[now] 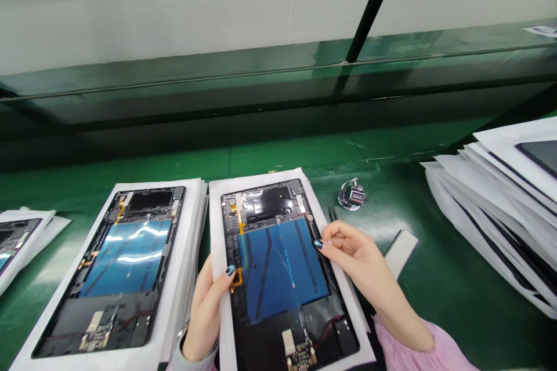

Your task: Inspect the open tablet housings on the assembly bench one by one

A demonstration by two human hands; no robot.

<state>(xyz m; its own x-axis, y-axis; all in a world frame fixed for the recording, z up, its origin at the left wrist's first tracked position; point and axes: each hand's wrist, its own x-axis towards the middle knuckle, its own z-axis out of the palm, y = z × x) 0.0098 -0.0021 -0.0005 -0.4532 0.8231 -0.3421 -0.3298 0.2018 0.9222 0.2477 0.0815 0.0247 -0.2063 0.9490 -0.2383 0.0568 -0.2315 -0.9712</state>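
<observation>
An opened tablet [282,266] with a blue battery sheet, orange flex cables and a small circuit board lies on white paper sheets [361,342]. My left hand [209,301] grips its left edge, thumb on top near an orange cable. At the upper right edge, my right hand [352,249] is closed in a pinch, thumb tip over the frame beside the blue sheet; anything between the fingertips is too small to name. Dark tweezer-like tips [333,213] show just above that hand.
A second opened tablet [126,255] rests on a paper stack to the left, with part of another [17,237] at the far left. A metal counter-like device [351,194], a pale strip [401,252] and a tall paper-interleaved stack [500,203] are on the right.
</observation>
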